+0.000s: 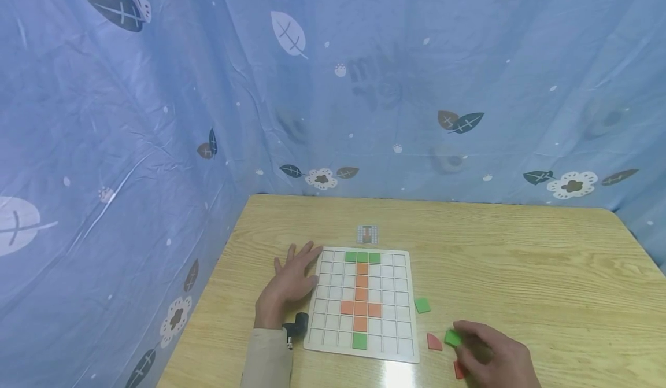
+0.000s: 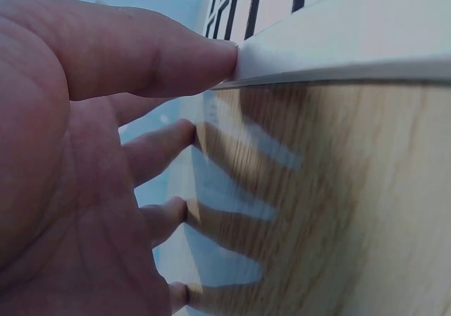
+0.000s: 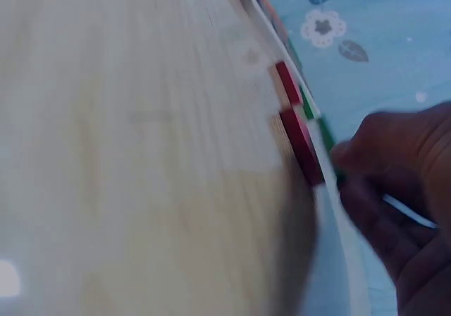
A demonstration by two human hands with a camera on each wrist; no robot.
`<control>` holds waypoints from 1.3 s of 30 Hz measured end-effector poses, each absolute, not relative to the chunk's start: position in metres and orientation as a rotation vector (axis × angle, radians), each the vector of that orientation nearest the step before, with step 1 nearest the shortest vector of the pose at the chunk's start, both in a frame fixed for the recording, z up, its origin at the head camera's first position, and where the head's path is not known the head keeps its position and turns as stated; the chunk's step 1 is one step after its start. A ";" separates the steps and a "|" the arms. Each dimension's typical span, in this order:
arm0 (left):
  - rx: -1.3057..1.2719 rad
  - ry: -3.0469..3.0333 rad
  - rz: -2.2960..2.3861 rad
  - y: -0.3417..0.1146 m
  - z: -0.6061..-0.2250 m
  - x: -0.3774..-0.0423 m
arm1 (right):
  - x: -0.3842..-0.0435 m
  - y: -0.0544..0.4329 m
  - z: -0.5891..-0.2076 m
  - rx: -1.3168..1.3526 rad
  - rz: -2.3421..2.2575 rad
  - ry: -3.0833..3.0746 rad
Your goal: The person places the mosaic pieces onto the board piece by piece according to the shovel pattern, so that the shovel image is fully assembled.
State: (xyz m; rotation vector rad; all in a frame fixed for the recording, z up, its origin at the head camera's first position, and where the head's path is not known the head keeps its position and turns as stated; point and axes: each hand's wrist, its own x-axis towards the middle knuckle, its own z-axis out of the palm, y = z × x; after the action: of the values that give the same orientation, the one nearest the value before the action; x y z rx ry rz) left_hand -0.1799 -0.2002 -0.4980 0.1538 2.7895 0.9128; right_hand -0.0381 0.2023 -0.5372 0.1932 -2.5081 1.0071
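Observation:
A white grid board [image 1: 380,295] lies on the table with tiles in some of its squares: green ones [image 1: 362,257] along the top and one at the bottom, orange ones [image 1: 361,294] between them in a cross-like column. My left hand [image 1: 291,281] rests at the board's left edge, fingers spread; its thumb [image 2: 176,58] touches the rim. Right of the board, my right hand [image 1: 494,350] pinches a green square tile [image 1: 452,338] between thumb and finger. In the right wrist view that tile [image 3: 326,138] is partly covered by the fingertips.
A loose green tile [image 1: 422,305] lies just right of the board. Two red pieces, one quarter-round [image 1: 434,342] and one partly hidden [image 1: 459,369], lie near my right hand. A small pattern card [image 1: 367,235] sits beyond the board. Blue curtain [image 1: 395,87] borders the table.

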 end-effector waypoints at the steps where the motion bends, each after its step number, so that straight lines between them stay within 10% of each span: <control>1: 0.155 2.789 0.911 -0.200 -0.498 -0.180 | -0.039 0.203 -0.535 0.207 1.016 -2.504; 39: 0.152 2.798 0.902 -0.200 -0.500 -0.180 | -0.081 0.128 -0.499 0.728 1.297 -2.424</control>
State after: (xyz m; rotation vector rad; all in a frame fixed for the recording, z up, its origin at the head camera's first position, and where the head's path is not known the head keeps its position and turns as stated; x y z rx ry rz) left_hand -0.1801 -0.2000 -0.4996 0.1517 2.7981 0.9022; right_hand -0.0809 0.1284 -0.4990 0.7276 -2.4242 1.2973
